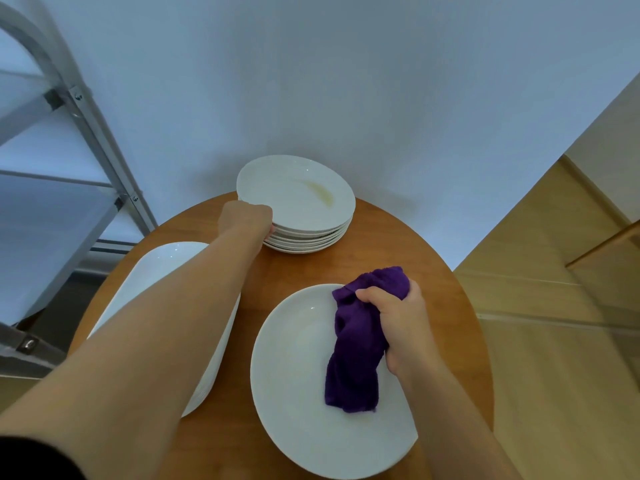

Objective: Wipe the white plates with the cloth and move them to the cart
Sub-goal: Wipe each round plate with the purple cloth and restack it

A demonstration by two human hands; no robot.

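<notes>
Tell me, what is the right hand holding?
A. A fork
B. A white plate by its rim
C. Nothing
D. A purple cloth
D: the right hand grips a bunched purple cloth that hangs down onto the near plate, while the left hand is at the edge of the plate stack further back.

bare table (398, 244) right of plate stack (304, 233), cart frame (100, 140) blocking left

Home dining corner: round wooden table (381, 244), stacked plates (301, 216), wood floor (554, 341)
</notes>
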